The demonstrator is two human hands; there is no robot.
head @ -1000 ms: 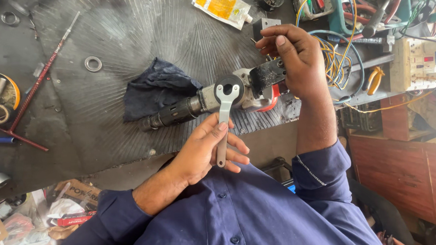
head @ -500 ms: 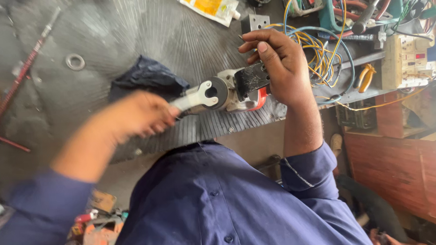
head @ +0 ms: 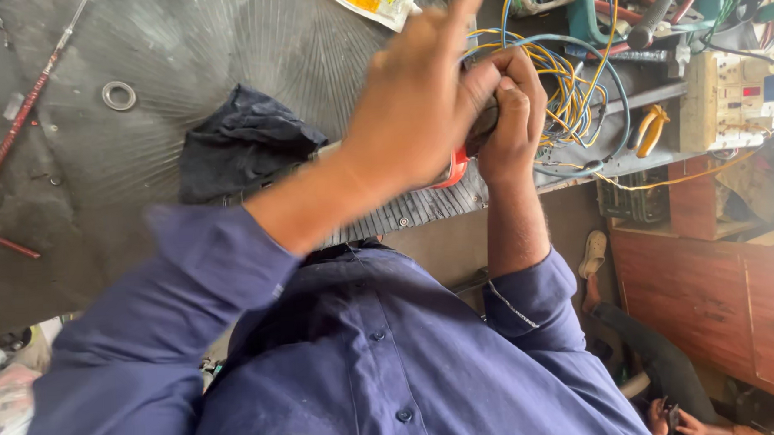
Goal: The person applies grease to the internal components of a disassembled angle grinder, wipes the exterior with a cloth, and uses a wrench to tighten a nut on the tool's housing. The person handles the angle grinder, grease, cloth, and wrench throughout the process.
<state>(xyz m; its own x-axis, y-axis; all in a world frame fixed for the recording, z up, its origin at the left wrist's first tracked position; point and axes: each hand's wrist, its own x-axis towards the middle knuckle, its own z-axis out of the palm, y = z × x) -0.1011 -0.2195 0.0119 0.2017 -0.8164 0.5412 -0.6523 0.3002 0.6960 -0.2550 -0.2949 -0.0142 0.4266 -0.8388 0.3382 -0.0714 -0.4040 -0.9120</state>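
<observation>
Now both hands — left hand over right hand — gripping pwr tool

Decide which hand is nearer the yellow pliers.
Right. The right hand, gripping a tool, is left of the pliers in the picture; the left hand lies beyond it, farther away.

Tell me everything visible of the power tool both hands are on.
The power tool is mostly hidden. What shows is a dark body with a red part at its lower edge, lying on the grey ribbed bench near its front edge, beside a dark cloth. The left hand, blurred, covers it from above; the right hand grips its right end.
</observation>
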